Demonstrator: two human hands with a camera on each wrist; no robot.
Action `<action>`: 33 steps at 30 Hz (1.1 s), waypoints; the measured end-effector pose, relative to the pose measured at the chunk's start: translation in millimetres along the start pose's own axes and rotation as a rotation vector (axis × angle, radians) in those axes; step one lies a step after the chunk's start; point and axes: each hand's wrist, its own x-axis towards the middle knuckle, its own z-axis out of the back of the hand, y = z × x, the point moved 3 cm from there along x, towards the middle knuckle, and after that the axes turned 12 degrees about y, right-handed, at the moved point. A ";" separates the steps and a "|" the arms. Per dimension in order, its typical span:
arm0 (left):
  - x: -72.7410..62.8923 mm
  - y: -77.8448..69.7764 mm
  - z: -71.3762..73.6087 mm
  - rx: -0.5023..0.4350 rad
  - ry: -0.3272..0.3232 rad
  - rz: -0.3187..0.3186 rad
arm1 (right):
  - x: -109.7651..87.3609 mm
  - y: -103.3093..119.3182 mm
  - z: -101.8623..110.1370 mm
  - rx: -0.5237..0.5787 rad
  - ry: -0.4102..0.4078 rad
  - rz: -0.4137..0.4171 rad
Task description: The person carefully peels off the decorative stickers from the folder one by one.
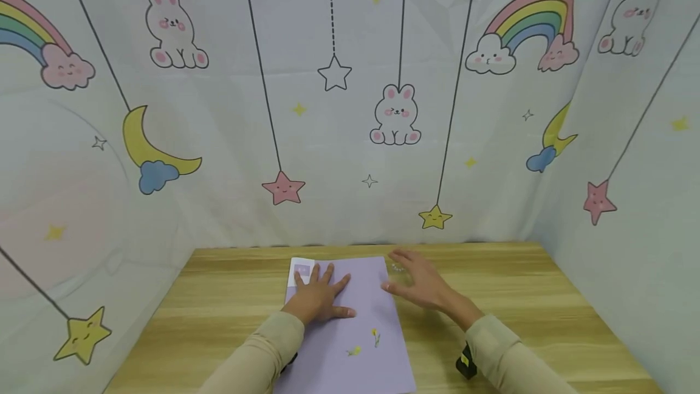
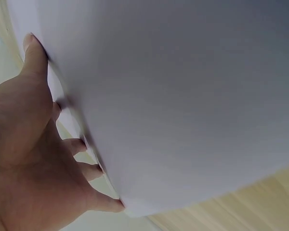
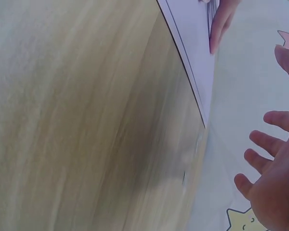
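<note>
Beige long sleeves (image 1: pixel 262 350) and a black block (image 1: pixel 466 369)
The block (it bears a yellow mark (image 1: pixel 465 360)) shows at the right cuff's (image 1: pixel 491 336) seven o'clock.

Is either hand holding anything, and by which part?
Nothing is held: the left hand rests spread on the purple paper; the right hand hovers empty beside it.

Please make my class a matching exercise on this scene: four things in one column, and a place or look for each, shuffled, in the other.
Things
1. Left hand
2. Right hand
3. Flat rectangular item
4. Table

Places and looks
A. Near the flat rectangular item's right edge
B. Wood-grained
C. Fingers spread on the flat rectangular item
D. Pale purple, with yellow flowers

Pairs: 1-C, 2-A, 3-D, 4-B
</note>
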 end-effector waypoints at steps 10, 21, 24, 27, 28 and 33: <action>0.2 1.8 0.6 -0.005 -0.003 -0.009 | -4.3 8.8 -12.0 0.058 0.055 0.050; -0.7 2.3 -1.0 -0.002 -0.018 -0.013 | -11.9 16.2 -27.1 0.056 0.085 0.127; -0.7 3.1 -1.8 -0.006 -0.023 -0.013 | -13.7 17.7 -31.3 0.029 0.094 0.149; -0.7 3.5 -2.5 -0.005 -0.021 -0.013 | -15.1 19.0 -35.8 0.018 0.116 0.164; -0.5 3.7 -2.9 -0.002 -0.019 -0.012 | -15.4 19.1 -37.4 0.021 0.125 0.173; 0.6 3.9 -3.3 0.005 -0.017 -0.011 | -16.9 20.3 -42.2 0.081 0.176 0.212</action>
